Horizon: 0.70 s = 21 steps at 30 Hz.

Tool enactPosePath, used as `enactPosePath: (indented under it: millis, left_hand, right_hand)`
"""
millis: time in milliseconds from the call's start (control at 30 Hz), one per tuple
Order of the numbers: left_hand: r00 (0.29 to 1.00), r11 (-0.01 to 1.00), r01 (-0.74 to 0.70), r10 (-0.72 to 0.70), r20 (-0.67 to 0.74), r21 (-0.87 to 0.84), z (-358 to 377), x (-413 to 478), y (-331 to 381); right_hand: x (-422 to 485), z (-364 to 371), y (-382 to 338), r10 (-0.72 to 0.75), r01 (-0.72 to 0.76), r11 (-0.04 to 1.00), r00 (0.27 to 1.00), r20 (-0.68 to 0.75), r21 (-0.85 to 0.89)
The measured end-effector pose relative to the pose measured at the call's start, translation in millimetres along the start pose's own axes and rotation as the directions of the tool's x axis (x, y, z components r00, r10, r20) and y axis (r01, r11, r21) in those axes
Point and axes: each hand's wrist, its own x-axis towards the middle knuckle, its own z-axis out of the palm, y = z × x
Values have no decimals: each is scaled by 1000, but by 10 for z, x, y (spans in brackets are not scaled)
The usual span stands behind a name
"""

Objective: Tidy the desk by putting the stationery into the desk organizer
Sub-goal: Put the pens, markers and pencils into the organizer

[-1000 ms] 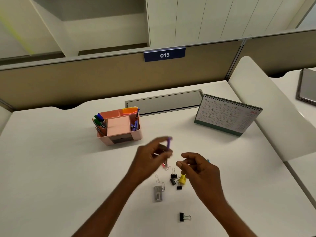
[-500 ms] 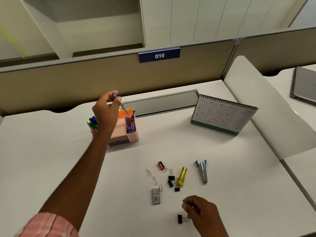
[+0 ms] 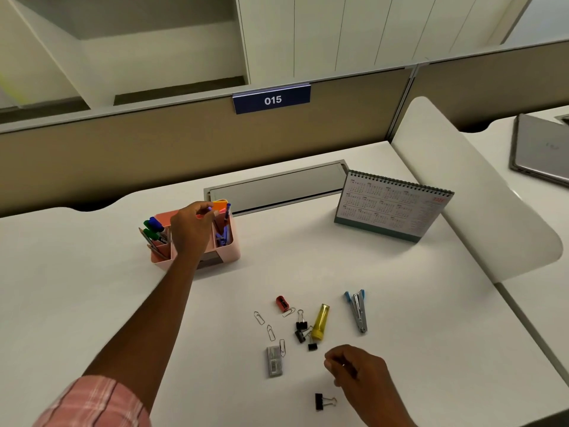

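White counter [image 3: 92, 288] carries a pink desk organizer [image 3: 226, 251] far left; left hand [image 3: 191, 229] pinches a purple pen [image 3: 210, 208] above it, evidently for insertion. Right hand [image 3: 360, 369], loosely curled and empty, hovers near a black binder clip [image 3: 320, 401], likely next.

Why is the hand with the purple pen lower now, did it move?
Yes. The left hand has dropped toward the pink organizer, lowering the purple pen into it; earlier it was raised above the organizer's rim.
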Motion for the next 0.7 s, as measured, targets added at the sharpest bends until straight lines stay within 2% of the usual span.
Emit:
enactPosePath:
  millis: [700]
  left_hand:
    - [1000, 1000, 14, -14, 18, -17, -28, 66, 31]
  right_hand:
    - [35, 9, 66, 4, -4, 1000, 1000, 14, 3]
